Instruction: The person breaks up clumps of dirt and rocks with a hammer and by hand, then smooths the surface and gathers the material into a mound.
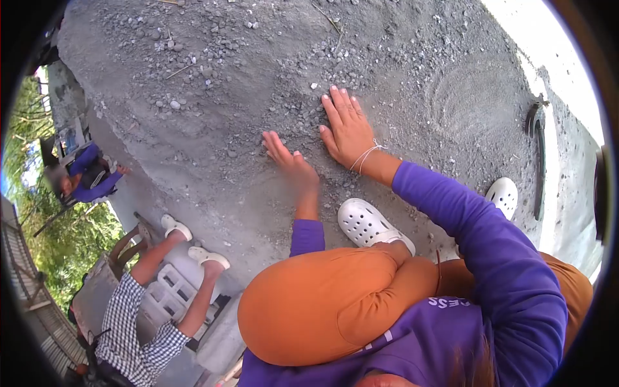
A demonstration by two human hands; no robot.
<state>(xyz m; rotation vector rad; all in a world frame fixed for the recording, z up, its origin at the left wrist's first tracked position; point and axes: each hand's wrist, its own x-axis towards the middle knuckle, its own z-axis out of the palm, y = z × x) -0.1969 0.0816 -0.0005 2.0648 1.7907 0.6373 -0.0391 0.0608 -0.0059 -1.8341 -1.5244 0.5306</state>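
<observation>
Loose grey gravel and sand (258, 97) fill the ground in front of me. My right hand (348, 129), with a thin white string bracelet (366, 155) at the wrist, lies palm down on the gravel, its fingers straight and thumb apart. Beside it to the left, my left hand (291, 169) is partly blurred. Its fingers are stretched out and its thumb points toward my right hand, low over or against the gravel. Neither hand holds anything I can see. A small white stone (314, 86) lies just beyond my right fingertips.
My white clog (371, 222) is close behind my hands; another clog (502, 197) is farther right. A dark tool with a curved end (539, 155) lies near a pale ledge (577, 135). At left are a person in checkered shorts (122, 322), a person in purple (90, 174) and concrete blocks (171, 290).
</observation>
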